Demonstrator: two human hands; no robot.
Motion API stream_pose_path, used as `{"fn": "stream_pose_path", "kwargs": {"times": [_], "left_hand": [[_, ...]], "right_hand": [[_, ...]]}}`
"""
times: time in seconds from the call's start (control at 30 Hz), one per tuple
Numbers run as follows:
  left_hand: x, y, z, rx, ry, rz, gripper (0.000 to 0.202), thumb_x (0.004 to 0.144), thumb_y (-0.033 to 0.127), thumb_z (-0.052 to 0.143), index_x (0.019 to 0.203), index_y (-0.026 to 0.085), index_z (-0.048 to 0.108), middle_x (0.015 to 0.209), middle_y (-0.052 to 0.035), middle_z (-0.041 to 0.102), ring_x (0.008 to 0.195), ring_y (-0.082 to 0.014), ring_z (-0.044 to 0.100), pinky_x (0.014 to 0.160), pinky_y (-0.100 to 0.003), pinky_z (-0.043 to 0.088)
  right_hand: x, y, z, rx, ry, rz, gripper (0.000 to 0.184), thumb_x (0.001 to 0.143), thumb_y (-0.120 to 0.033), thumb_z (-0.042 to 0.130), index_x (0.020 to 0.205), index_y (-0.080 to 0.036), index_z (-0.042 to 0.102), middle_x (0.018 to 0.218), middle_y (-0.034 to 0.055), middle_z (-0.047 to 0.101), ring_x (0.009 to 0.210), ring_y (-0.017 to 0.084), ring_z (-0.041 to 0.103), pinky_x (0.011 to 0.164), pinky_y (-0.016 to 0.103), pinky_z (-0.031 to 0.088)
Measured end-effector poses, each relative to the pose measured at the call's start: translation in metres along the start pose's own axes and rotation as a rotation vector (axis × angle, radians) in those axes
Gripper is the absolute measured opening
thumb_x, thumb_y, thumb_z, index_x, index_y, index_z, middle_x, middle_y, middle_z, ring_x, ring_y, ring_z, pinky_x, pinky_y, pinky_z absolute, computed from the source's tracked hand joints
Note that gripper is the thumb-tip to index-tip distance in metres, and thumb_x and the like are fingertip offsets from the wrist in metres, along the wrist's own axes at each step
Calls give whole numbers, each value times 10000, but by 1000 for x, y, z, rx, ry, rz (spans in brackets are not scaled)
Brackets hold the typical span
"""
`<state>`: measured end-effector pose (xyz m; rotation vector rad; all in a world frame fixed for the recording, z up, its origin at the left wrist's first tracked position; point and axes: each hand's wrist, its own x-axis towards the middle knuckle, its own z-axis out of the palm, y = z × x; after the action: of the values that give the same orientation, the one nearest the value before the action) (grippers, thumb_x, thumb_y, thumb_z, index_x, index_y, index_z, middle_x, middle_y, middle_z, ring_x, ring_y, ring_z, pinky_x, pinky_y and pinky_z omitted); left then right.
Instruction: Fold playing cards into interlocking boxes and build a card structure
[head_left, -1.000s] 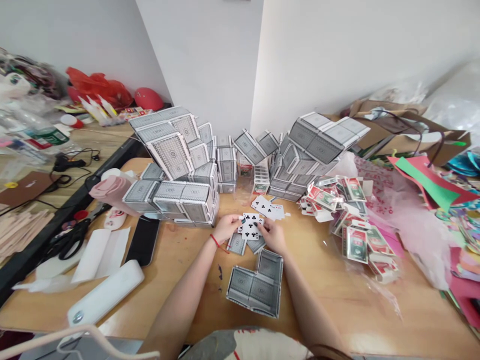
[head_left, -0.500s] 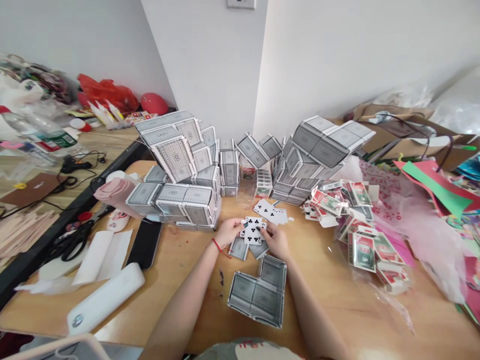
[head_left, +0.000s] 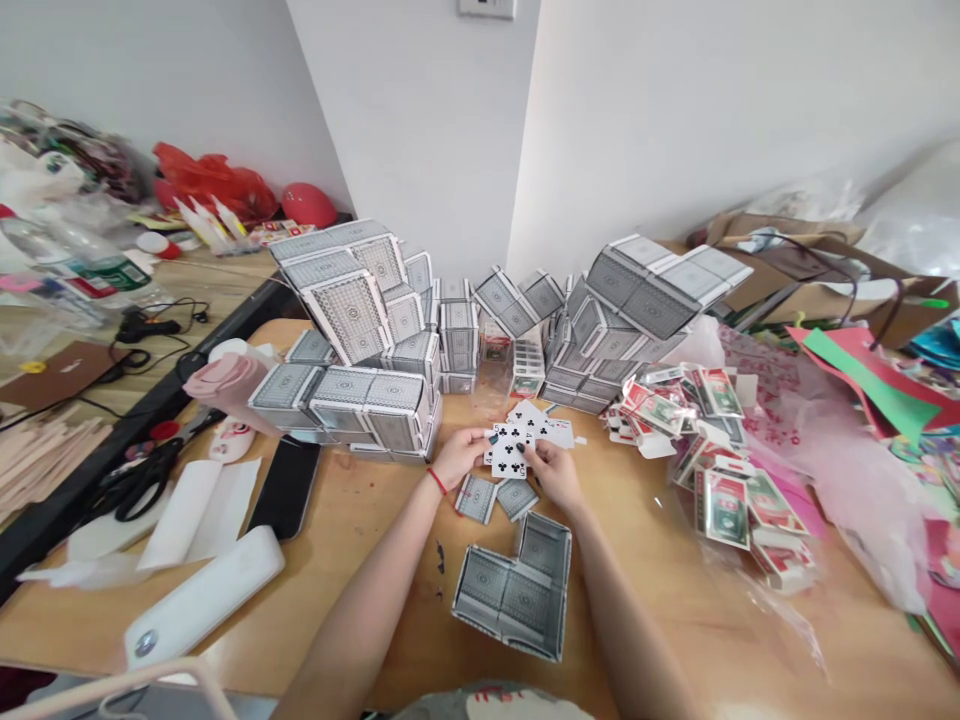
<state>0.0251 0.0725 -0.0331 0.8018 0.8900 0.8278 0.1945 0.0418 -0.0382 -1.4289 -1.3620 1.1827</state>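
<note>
Between my two hands, playing cards (head_left: 509,457) of clubs are held face up over the table. My left hand (head_left: 463,458) pinches their left edge, a red string on its wrist. On the right edge, my right hand (head_left: 553,472) grips with its thumb on top. Just below lie two small folded card pieces (head_left: 477,499), grey backs up. Loose face-up cards (head_left: 556,431) rest behind my right hand. Closer to me sits an L-shaped open tray of joined cards (head_left: 511,590). Whether the held cards are joined together I cannot tell.
Stacked card-built blocks stand at the left (head_left: 373,403) and right (head_left: 634,283). Empty-looking card boxes (head_left: 726,508) pile up on the right. A black phone (head_left: 288,487), scissors (head_left: 150,479) and a white case (head_left: 204,597) lie on the left.
Both hands have moved slightly away from me with the held cards, which have turned a little. More of the folded pieces below now shows.
</note>
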Motion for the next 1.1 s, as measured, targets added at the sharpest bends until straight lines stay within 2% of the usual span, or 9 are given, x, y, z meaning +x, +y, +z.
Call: {"fn": "stream_pose_path", "kwargs": {"times": [0.23,0.53,1.1], "left_hand": [[-3,-1,1,19,21,9,267,673,250,634,890,95,615,870,-70,666,784,-156,612,761,-310,475],[-2,-4,-1,21,10,48,226,687,213,612,888,109,610,838,-52,671,763,-156,614,769,-331,469],[2,-9,-5,103,23,67,235,686,204,593,897,102,611,814,-51,667,733,-153,611,709,-296,483]], "right_hand": [[0,2,1,-24,0,5,362,725,-509,477,569,-187,423,462,-42,407,409,86,334,383,205,246],[-1,1,1,-81,23,-20,365,739,-498,457,558,-182,438,479,-26,434,436,97,359,405,211,274],[-1,-3,1,-82,9,-11,392,722,-526,461,536,-188,391,429,-37,428,388,84,364,362,195,258]]}}
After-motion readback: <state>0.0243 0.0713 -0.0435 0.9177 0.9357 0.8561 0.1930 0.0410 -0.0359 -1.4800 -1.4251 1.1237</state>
